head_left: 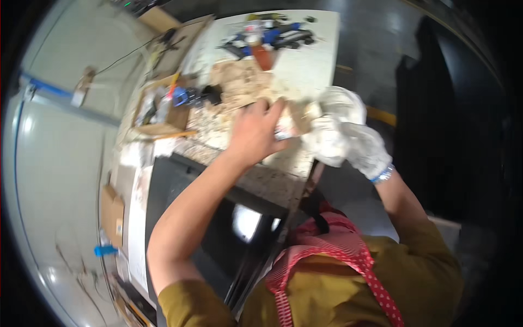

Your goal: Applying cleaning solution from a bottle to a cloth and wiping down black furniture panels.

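Observation:
My bare left hand (253, 133) reaches over the littered work table (313, 60), its fingers and thumb curled round a small blurred thing with white and reddish patches (284, 131). What that thing is I cannot make out. A white glove covers my right hand (368, 150), just off the table's right edge. Bunched white cloth (333, 128) is gripped in it, and blur hides whether this is a second glove. Crumpled brown paper or cloth (239, 79) lies just beyond my left fingers.
Blue-and-black hand tools (291, 37) and an orange-brown bottle (262, 57) crowd the table's far end. An open box of small items (163, 109) stands at the left. Close to me lies a glossy black panel (218, 234). Right of the table rises a large dark shape (436, 120).

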Motion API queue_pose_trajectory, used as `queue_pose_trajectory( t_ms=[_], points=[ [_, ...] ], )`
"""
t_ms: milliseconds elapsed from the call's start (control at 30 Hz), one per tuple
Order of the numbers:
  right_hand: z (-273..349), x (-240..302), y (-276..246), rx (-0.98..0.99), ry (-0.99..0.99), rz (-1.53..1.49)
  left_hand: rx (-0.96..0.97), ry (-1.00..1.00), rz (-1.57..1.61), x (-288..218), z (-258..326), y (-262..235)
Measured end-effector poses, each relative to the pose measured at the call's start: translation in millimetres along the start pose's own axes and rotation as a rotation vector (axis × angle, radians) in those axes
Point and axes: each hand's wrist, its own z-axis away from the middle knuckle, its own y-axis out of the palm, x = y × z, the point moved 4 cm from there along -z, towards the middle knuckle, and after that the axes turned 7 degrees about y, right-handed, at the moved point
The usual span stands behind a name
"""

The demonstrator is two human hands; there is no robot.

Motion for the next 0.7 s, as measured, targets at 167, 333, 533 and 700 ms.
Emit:
queue_pose_trajectory(
  t_ms=[167, 333, 533, 700],
  points=[
    [12, 23, -88, -0.242, -0.094, 0.297, 0.062, 0.047, -0.104, -31, -37, 22],
    [16, -15, -65, -0.229, -0.003, 0.087, 0.064, 0.131, -0.148, -36, -14, -12],
    [18, -16, -27, -0.229, -0.17, 0.338, 0.111, 0.221, -0.315, -43, -11, -1],
    [15, 3, -9, -0.044, -0.256, 0.19, 0.12, 0.174, -0.322, -25, -6, -3]
  ],
)
